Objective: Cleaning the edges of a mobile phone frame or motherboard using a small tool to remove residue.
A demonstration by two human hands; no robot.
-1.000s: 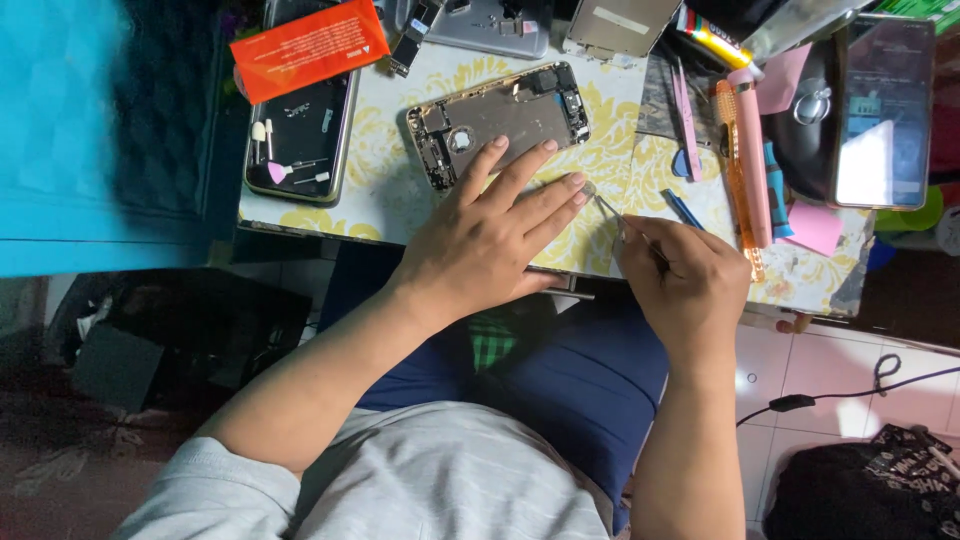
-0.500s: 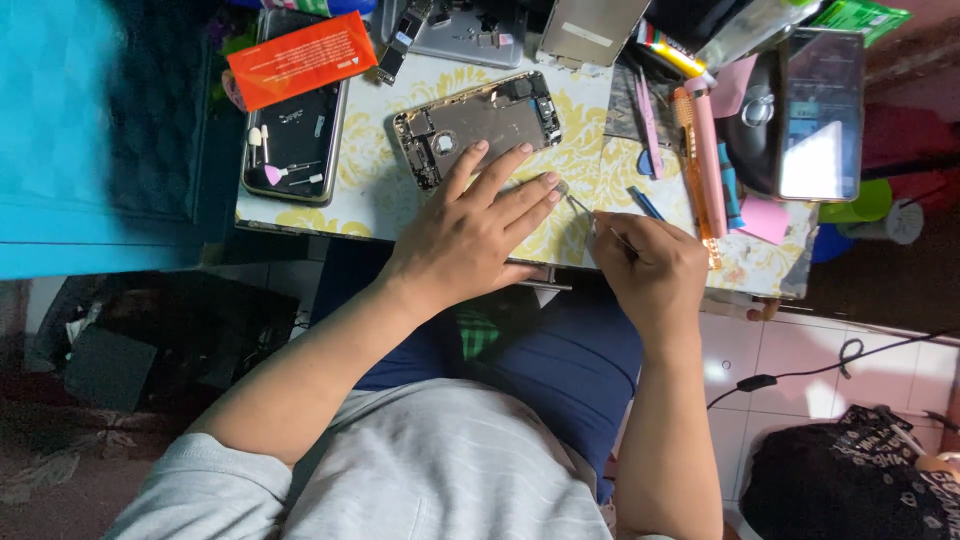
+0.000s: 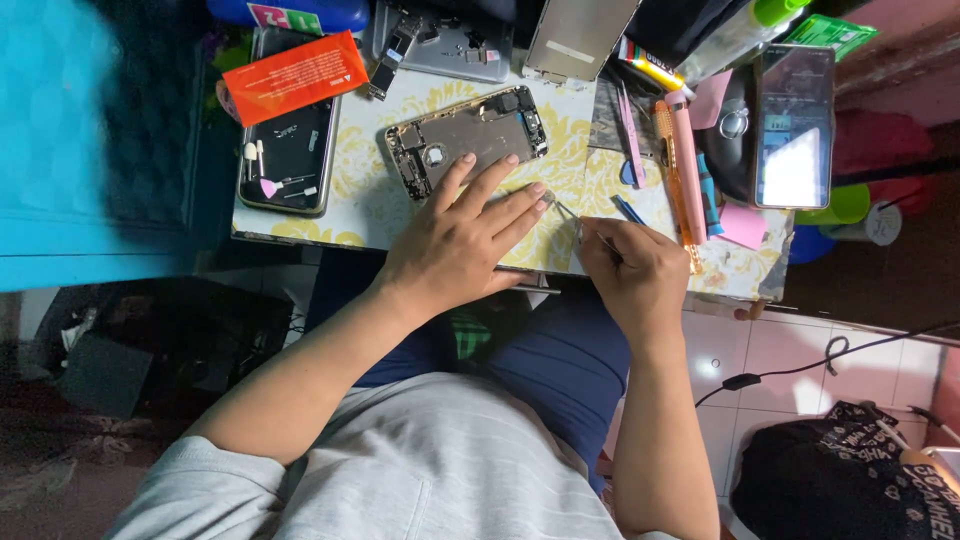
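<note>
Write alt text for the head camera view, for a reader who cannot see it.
Seen from above, a seated person's left hand lies flat on a small yellow-patterned table just below an opened phone, while the right hand holds thin tweezers pointed at the left fingertips. A dark phone back, orange card, pink tools and lit phone surround them.

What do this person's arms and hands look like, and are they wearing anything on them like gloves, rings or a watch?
Both arms are bare from just above the elbow down. The left hand and right hand wear no gloves, and no ring, watch or bracelet shows on either. Short sleeves of a light grey T-shirt with faint thin stripes cover the upper arms. The fingernails look short and unpainted.
</note>
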